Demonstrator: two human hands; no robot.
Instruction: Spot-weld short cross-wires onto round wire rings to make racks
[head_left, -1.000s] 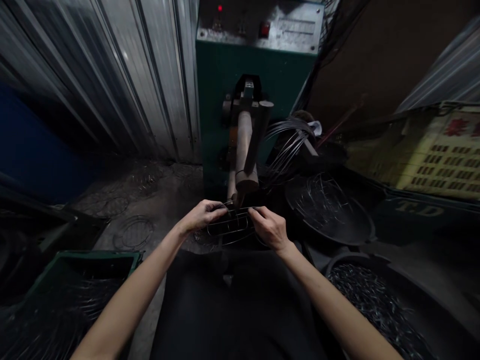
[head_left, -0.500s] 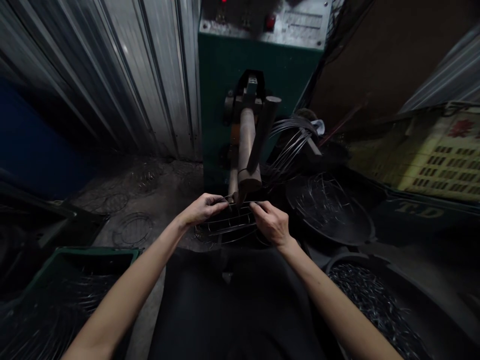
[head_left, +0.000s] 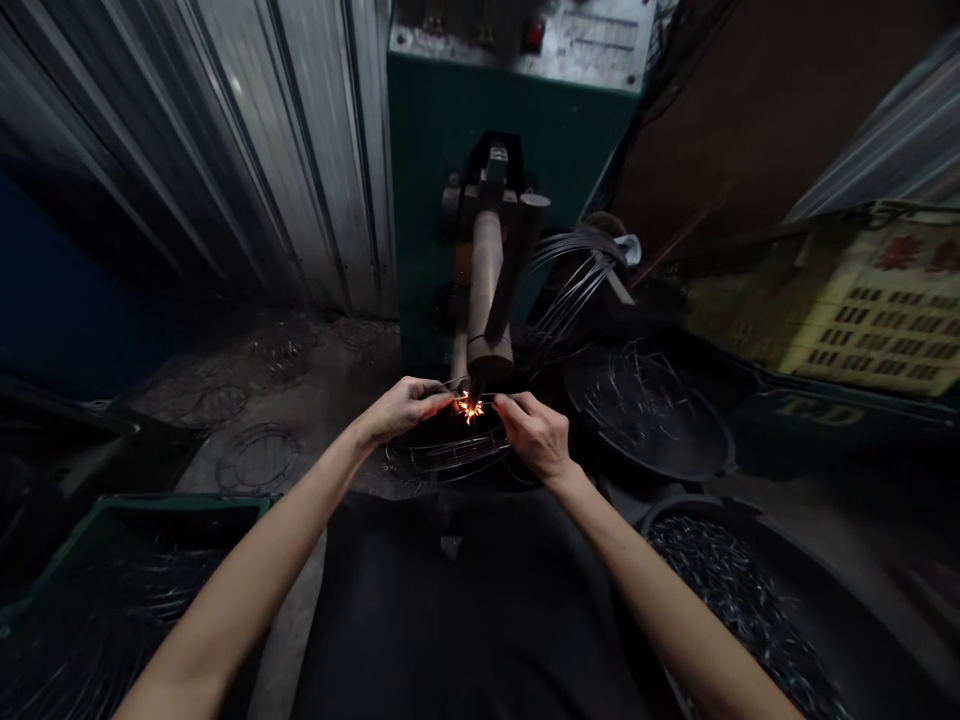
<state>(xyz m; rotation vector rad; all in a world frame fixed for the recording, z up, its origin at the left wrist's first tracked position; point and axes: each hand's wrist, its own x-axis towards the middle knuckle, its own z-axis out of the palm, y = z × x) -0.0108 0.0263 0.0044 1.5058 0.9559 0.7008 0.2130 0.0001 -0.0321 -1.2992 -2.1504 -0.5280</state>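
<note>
Bright sparks [head_left: 470, 407] fly from the tip of a spot welder [head_left: 489, 290], right between my two hands. My left hand [head_left: 409, 408] pinches a thin metal wire on the left of the sparks. From the right, my right hand [head_left: 536, 435] pinches wire close to the welder's tip, with the fingers closed. A round wire rack [head_left: 457, 452] of curved and crossing wires shows below the hands. Whether both hands grip one and the same wire piece is hard to tell in the dark.
A green crate [head_left: 180, 505] with wire pieces stands at lower left. On the right, one black basin [head_left: 720, 450] has loose wires and another [head_left: 862, 600] holds many short metal pieces. Bent wires [head_left: 570, 260] hang beside the green machine [head_left: 450, 110]. Yellow crate [head_left: 877, 330] at far right.
Sparks have appeared at the welder's tip, where none showed before. The red light on the machine's panel is no longer in sight. Both hands keep their pinch; the view has shifted slightly.
</note>
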